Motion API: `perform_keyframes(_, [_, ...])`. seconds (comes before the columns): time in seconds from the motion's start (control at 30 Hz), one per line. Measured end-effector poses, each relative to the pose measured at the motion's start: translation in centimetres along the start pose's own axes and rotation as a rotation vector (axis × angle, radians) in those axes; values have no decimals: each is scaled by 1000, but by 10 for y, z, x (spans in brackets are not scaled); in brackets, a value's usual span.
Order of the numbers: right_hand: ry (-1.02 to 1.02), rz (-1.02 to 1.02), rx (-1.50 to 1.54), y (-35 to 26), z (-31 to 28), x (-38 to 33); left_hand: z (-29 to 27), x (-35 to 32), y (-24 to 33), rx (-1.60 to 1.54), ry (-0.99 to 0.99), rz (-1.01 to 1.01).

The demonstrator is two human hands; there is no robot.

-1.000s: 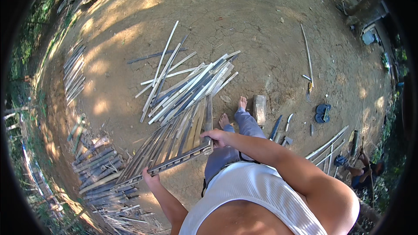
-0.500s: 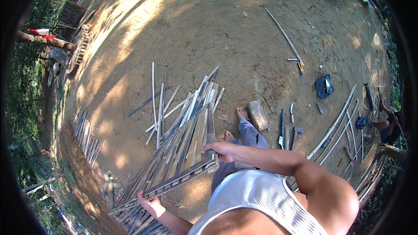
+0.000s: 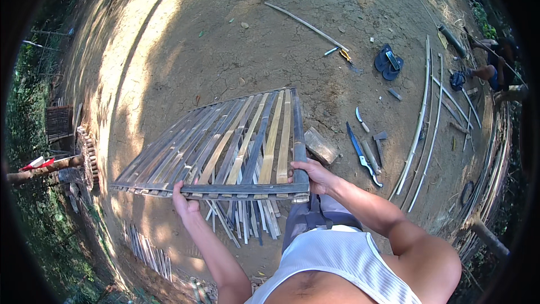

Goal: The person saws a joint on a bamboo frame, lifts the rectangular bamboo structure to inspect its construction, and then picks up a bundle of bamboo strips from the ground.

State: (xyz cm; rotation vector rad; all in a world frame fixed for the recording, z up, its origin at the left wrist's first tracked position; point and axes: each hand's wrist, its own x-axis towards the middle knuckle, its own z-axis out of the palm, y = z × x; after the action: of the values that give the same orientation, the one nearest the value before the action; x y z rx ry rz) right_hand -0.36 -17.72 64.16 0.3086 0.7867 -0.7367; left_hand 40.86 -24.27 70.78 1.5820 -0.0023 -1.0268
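Note:
I hold a bamboo slat panel (image 3: 247, 189) up off the ground, with its near rail toward me. It is made of spaced light and dark slats set in a dark frame. My left hand (image 3: 187, 201) grips the near rail left of its middle, thumb on top and fingers partly hidden beneath. At the near right corner my right hand (image 3: 312, 173) is closed around the side rail. Beneath the panel a pile of loose bamboo strips (image 3: 256, 219) shows past the near edge and between the slats.
Right of me lie a wooden block (image 3: 320, 145), a blue-bladed saw (image 3: 358, 147), a curved knife (image 3: 361, 119) and a hatchet (image 3: 378, 145). Farther off are pliers (image 3: 344, 54), sandals (image 3: 387, 63) and long bamboo poles (image 3: 419, 129). Another person (image 3: 495, 65) is at the far right.
The panel has been raised and turned from slanting to nearly level across my front, its slatted face now showing. Both hands have moved with it, still gripping; my view has shifted rightward.

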Motion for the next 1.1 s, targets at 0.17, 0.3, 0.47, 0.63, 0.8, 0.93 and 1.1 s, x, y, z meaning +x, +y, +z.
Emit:
perform_keyframes(0.17, [37,-186,165,-49,-17,29,151,94,-33,74,-231,-162])
perform_keyframes(0.3, [96,-287,250,-86,-39,44,256,131,-72,145,-411,-263])
perform_keyframes(0.47, [68,-314,425,-119,-72,62,349,131,-111,287,-536,-261])
perform_keyframes(0.63, [79,-431,452,-188,-67,55,368,91,-99,308,-730,-166])
perform_keyframes(0.8, [-26,-456,489,-239,-78,57,265,18,-134,848,-843,-43])
perform_keyframes(0.93, [-80,-473,500,-278,-78,54,82,-14,-243,1364,-1166,-83])
perform_keyframes(1.1, [-123,-421,467,-310,-92,55,-89,-56,-297,1541,-1361,-311])
